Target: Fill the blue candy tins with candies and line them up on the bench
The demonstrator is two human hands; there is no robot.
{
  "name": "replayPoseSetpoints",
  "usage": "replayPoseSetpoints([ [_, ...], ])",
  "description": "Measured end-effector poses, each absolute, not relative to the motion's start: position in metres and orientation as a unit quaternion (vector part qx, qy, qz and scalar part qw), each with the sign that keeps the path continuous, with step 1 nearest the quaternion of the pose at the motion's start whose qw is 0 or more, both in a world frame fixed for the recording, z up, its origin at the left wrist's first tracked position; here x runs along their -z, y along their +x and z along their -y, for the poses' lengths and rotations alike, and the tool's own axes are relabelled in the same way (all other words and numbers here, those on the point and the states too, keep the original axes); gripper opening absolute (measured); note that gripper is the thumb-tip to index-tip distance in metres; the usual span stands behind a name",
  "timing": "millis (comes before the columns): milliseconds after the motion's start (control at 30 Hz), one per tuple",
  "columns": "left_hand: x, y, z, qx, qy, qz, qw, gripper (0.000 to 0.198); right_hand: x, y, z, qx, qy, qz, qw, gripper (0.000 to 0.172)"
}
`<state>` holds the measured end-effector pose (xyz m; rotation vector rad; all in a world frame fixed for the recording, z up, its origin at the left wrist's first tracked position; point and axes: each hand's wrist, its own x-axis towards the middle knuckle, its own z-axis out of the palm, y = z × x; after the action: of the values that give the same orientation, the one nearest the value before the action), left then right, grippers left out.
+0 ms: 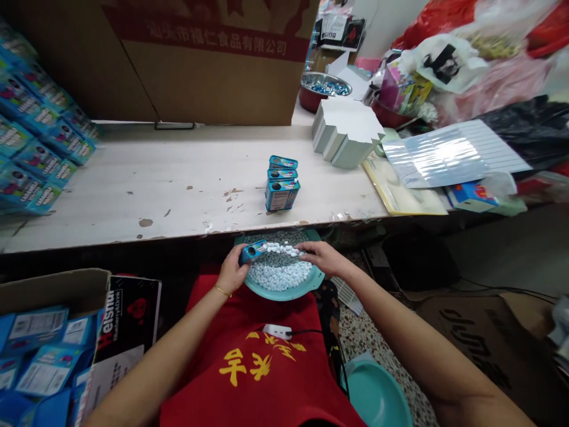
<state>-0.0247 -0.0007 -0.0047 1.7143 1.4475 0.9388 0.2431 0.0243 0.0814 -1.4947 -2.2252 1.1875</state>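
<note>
On my lap rests a teal bowl [311,283] full of small white candies [278,274]. My left hand [232,271] is closed around a small blue tin [251,252] held over the bowl, heaped with candies. My right hand [320,256] reaches in from the right, its fingers curled over the candies at the tin's far end. Three filled blue tins [281,184] stand in a row on the worn white table [178,184] just beyond the bowl.
A large cardboard box [208,59] stands at the back. Blue packages [35,136] are stacked at left, more in an open box [40,350] at lower left. White cartons [347,130], a metal bowl [322,88], bags and sheets crowd the right. Another teal bowl [377,394] lies on the floor.
</note>
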Motion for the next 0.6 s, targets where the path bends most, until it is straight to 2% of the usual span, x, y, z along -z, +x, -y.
replayPoseSetpoints([
  [200,0.004,-0.002,-0.001,-0.335,0.722,-0.523,0.306,0.045,-0.127,0.213,-0.026,-0.211,-0.530,0.816,-0.095,0.029],
  [300,0.005,0.002,0.000,-0.326,0.732,-0.521,0.295,0.045,-0.141,0.192,-0.025,-0.136,-0.524,0.826,-0.160,0.025],
  [400,0.007,0.004,-0.001,-0.326,0.733,-0.520,0.293,0.043,-0.153,0.177,-0.024,-0.107,-0.507,0.836,-0.181,0.025],
  [500,0.009,0.001,0.000,-0.337,0.720,-0.524,0.306,0.043,-0.156,0.188,-0.023,-0.093,-0.499,0.846,-0.164,0.024],
  [600,0.007,-0.012,0.003,-0.363,0.682,-0.544,0.329,0.042,-0.135,0.222,-0.021,-0.109,-0.529,0.830,-0.139,0.025],
])
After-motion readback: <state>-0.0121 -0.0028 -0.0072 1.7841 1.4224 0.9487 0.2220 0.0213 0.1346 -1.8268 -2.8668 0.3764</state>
